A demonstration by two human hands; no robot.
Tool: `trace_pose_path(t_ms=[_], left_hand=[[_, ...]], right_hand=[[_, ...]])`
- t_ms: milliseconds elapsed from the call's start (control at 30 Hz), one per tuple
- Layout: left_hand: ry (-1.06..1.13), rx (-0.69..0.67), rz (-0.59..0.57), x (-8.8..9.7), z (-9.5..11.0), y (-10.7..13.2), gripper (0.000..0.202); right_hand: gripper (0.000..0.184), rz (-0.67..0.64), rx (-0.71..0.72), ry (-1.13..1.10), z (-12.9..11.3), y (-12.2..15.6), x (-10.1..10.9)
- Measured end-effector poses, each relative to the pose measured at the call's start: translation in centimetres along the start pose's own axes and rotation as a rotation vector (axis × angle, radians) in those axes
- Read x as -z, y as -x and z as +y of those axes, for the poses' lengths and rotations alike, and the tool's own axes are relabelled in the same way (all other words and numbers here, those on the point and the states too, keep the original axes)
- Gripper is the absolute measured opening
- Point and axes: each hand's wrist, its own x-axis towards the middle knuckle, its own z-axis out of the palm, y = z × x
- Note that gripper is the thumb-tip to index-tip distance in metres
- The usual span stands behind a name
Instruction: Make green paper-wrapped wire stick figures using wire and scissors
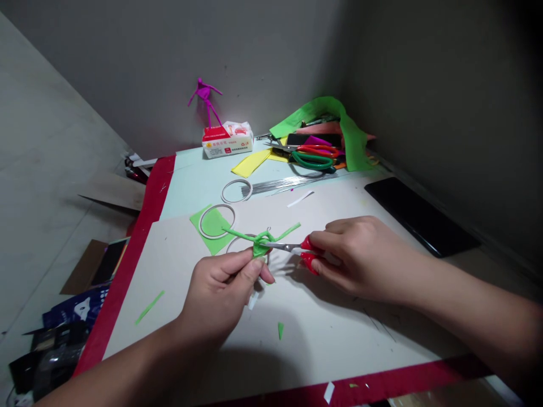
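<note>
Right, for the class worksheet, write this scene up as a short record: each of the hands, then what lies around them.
Left hand: pinches a small green paper-like figure with thin arms
Right hand: holds small red-handled metal scissors, blade tips at the figure
Beyond left hand: thin white ring over a flat green square
Middle: bundle of thin silver wires
Far back: magenta stick-limbed figure, upright at a white-and-red box
Far right: flat black phone-like slab

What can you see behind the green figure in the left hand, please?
Part of a white ring and green paper show; the figure and left hand cover the rest.
</note>
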Motion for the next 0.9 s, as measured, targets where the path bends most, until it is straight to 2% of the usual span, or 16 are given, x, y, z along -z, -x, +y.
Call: trace_pose_path(t_ms=[533, 900], left_hand=[[0.014, 0.005, 0.006, -0.13, 0.19, -0.04, 0.029], [0.008, 0.018, -0.017, -0.32, -0.32, -0.01, 0.03]], right_hand=[[0.022, 0.017, -0.018, 0.07, 0.07, 0.05, -0.1], [0.02, 0.054, 0.019, 0.061, 0.2, 0.09, -0.23]])
